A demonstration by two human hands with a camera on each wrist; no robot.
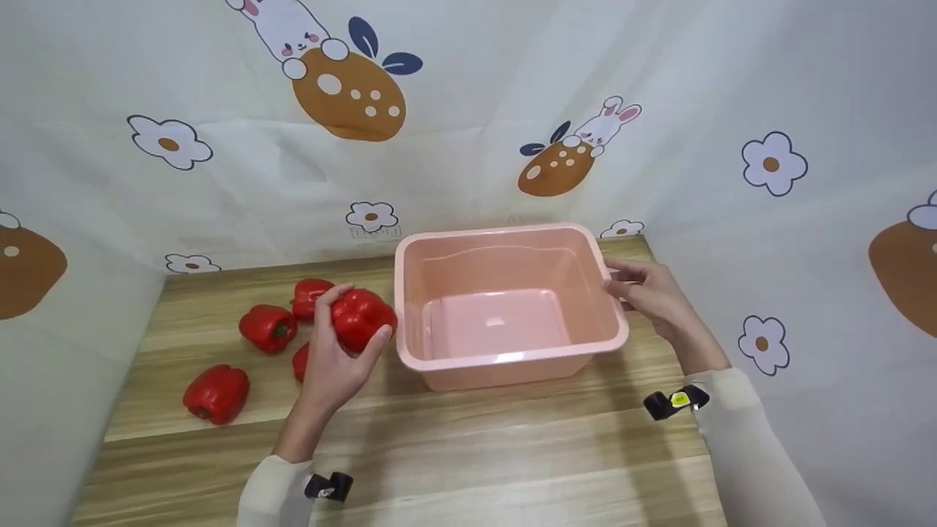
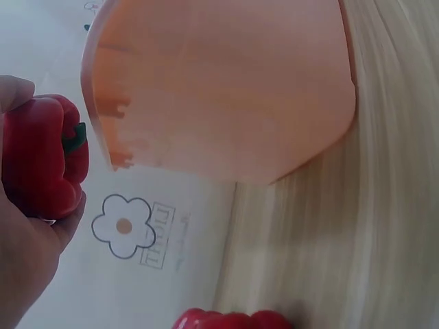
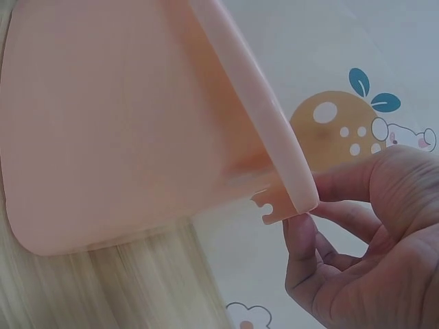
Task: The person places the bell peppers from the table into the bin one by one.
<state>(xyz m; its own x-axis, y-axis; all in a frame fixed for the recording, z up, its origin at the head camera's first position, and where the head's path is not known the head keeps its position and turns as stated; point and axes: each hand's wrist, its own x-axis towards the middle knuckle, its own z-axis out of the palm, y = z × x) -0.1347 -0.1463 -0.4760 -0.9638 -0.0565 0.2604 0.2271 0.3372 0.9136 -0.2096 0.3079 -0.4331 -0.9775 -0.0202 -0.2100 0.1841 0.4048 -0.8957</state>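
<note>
While gripping a pepper [image 1: 362,320] in the left hand [image 1: 333,372], just left of the bin [image 1: 505,376], pinches the bin's right rim [image 1: 612,315] with the right hand [image 1: 654,296]. Hides most of another pepper [image 1: 299,362] behind the left hand and part of one farther back. Crops one at the left wrist view's lower edge. Has a wood-grain surface [image 1: 483,461] below and pale cloth [image 1: 454,161] behind, printed with rabbits [image 1: 289,33] and flowers [image 1: 774,164]. Reveals the held pepper's green stem [image 2: 74,139] only from the left wrist, the bin's floor [image 1: 490,329] only from the head.
</note>
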